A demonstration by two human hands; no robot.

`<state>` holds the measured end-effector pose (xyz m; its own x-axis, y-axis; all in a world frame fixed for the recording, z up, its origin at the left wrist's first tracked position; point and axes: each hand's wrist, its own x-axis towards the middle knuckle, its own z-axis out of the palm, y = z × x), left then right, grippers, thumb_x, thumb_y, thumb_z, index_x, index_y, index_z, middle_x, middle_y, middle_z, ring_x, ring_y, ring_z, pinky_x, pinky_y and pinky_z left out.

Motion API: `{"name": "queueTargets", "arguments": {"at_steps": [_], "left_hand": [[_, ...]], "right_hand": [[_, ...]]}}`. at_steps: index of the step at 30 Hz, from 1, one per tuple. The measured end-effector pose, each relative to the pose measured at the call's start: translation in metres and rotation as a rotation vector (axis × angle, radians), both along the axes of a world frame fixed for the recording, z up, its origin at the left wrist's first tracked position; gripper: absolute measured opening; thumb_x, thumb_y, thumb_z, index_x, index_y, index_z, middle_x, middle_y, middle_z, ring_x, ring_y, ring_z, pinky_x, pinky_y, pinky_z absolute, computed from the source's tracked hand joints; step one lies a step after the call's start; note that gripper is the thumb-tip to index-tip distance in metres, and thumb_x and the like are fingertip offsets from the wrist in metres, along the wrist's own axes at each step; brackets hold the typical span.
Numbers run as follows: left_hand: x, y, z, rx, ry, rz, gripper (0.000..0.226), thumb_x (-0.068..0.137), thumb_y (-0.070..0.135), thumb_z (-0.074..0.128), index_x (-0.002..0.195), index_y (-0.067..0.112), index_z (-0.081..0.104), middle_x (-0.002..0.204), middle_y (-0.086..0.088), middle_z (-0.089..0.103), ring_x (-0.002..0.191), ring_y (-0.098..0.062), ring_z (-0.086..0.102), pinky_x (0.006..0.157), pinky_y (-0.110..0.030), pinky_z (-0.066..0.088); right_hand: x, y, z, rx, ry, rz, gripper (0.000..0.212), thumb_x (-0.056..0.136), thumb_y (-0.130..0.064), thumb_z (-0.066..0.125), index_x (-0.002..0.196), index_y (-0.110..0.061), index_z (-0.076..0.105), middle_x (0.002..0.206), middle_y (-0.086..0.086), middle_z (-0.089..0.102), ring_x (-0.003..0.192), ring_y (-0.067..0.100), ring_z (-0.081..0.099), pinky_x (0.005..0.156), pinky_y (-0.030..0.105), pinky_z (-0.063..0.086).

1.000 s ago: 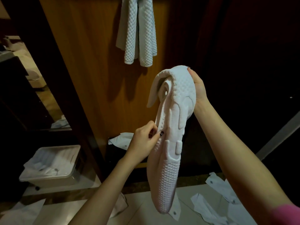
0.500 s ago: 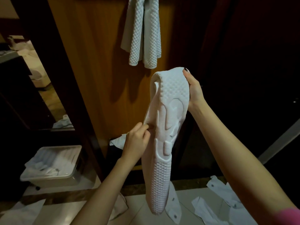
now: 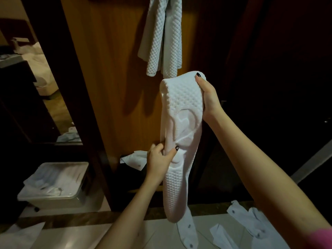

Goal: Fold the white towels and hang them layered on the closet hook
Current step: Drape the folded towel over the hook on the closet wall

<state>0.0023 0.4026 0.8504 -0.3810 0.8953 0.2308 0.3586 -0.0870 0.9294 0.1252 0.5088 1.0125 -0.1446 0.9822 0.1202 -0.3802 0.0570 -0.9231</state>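
Observation:
A white waffle-textured towel, folded into a long narrow strip, hangs in front of me. My right hand grips its folded top from the right, thumb over the upper edge. My left hand pinches the towel's left edge about halfway down. Another white towel hangs on the wooden closet panel above, reaching down to just over the held towel's top. The hook itself lies out of the frame.
A clear plastic bin holding white cloth sits on the floor at lower left. White garments with buttons lie scattered on the light floor at lower right. One more white cloth lies at the closet's base. Dark closet interior fills the right.
The towel's top fold has flattened and the strip hangs straighter. My left hand shifted slightly left along the towel's edge. The view tilted up a little toward the hanging towel.

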Motion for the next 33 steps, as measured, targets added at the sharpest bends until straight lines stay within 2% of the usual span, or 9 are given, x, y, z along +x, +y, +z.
{"name": "queueTargets", "arguments": {"at_steps": [4, 7, 9, 11, 14, 19, 25, 29, 33], "left_hand": [[-0.016, -0.005, 0.000, 0.037, 0.002, -0.203, 0.039, 0.082, 0.021, 0.077, 0.064, -0.002, 0.051, 0.071, 0.001, 0.040, 0.065, -0.011, 0.041, 0.061, -0.022, 0.035], [-0.020, -0.012, 0.006, 0.099, -0.067, -0.297, 0.013, 0.086, 0.016, 0.072, 0.093, 0.012, 0.062, 0.088, -0.002, 0.059, 0.078, -0.005, 0.057, 0.070, -0.020, 0.045], [-0.023, -0.015, 0.009, 0.109, -0.274, -0.392, 0.043, 0.089, 0.012, 0.068, 0.119, 0.033, 0.046, 0.112, 0.004, 0.063, 0.097, -0.003, 0.065, 0.077, -0.020, 0.052], [-0.031, -0.016, 0.014, 0.033, -0.429, -0.463, 0.050, 0.089, 0.016, 0.069, 0.127, 0.035, 0.041, 0.118, 0.006, 0.065, 0.104, -0.006, 0.066, 0.077, -0.021, 0.054], [-0.047, -0.012, 0.012, -0.146, -0.461, -0.578, 0.038, 0.084, 0.031, 0.072, 0.118, 0.017, 0.062, 0.111, 0.002, 0.073, 0.103, -0.018, 0.069, 0.078, -0.026, 0.056], [-0.070, -0.003, 0.001, -0.341, -0.376, -0.711, 0.035, 0.079, 0.032, 0.069, 0.110, 0.016, 0.068, 0.109, 0.001, 0.073, 0.102, -0.017, 0.070, 0.078, -0.022, 0.055], [-0.087, 0.033, 0.024, -0.273, -0.348, -0.614, 0.073, 0.068, 0.061, 0.074, 0.121, 0.011, 0.063, 0.104, -0.001, 0.075, 0.094, -0.019, 0.072, 0.074, -0.029, 0.059], [-0.111, 0.059, 0.051, -0.215, -0.164, -0.668, 0.068, 0.059, 0.076, 0.073, 0.110, 0.031, 0.068, 0.105, 0.007, 0.075, 0.096, -0.015, 0.072, 0.070, -0.023, 0.057], [-0.129, 0.091, 0.081, -0.289, 0.027, -0.703, 0.065, 0.057, 0.067, 0.078, 0.106, 0.024, 0.071, 0.102, 0.004, 0.076, 0.093, -0.016, 0.073, 0.071, -0.024, 0.056]], "right_hand": [[0.007, 0.007, 0.003, 0.029, -0.091, -0.015, 0.028, 0.095, -0.028, 0.060, 0.116, -0.010, 0.062, 0.111, 0.013, 0.070, 0.103, 0.026, 0.069, 0.086, 0.038, 0.058], [0.007, 0.011, 0.002, 0.005, -0.150, -0.058, 0.031, 0.096, -0.030, 0.060, 0.119, -0.011, 0.060, 0.115, 0.011, 0.068, 0.105, 0.024, 0.068, 0.086, 0.037, 0.058], [0.008, 0.013, 0.000, -0.029, -0.171, -0.072, 0.037, 0.096, -0.032, 0.059, 0.125, -0.008, 0.059, 0.118, 0.011, 0.068, 0.105, 0.023, 0.067, 0.082, 0.035, 0.058], [0.009, 0.012, -0.003, -0.089, -0.172, -0.058, 0.040, 0.096, -0.032, 0.060, 0.126, -0.005, 0.059, 0.115, 0.010, 0.070, 0.102, 0.021, 0.069, 0.075, 0.031, 0.058], [0.010, 0.010, -0.005, -0.143, -0.149, -0.066, 0.039, 0.097, -0.028, 0.060, 0.127, -0.004, 0.058, 0.115, 0.010, 0.070, 0.104, 0.023, 0.069, 0.076, 0.033, 0.058], [0.009, 0.009, -0.003, -0.062, -0.107, -0.197, 0.032, 0.097, -0.015, 0.058, 0.128, -0.010, 0.051, 0.121, 0.013, 0.064, 0.112, 0.027, 0.063, 0.093, 0.044, 0.055], [0.018, 0.014, 0.011, -0.206, 0.073, -0.243, 0.056, 0.099, -0.023, 0.055, 0.149, -0.027, 0.030, 0.133, 0.011, 0.055, 0.116, 0.030, 0.059, 0.093, 0.053, 0.052], [0.022, 0.022, 0.013, -0.282, 0.185, -0.201, 0.049, 0.098, -0.030, 0.058, 0.142, -0.022, 0.039, 0.136, 0.013, 0.054, 0.119, 0.030, 0.059, 0.101, 0.053, 0.048], [0.018, 0.040, 0.026, -0.252, 0.294, -0.223, 0.050, 0.101, -0.024, 0.054, 0.147, -0.022, 0.035, 0.136, 0.014, 0.056, 0.117, 0.029, 0.061, 0.097, 0.049, 0.051]]}}
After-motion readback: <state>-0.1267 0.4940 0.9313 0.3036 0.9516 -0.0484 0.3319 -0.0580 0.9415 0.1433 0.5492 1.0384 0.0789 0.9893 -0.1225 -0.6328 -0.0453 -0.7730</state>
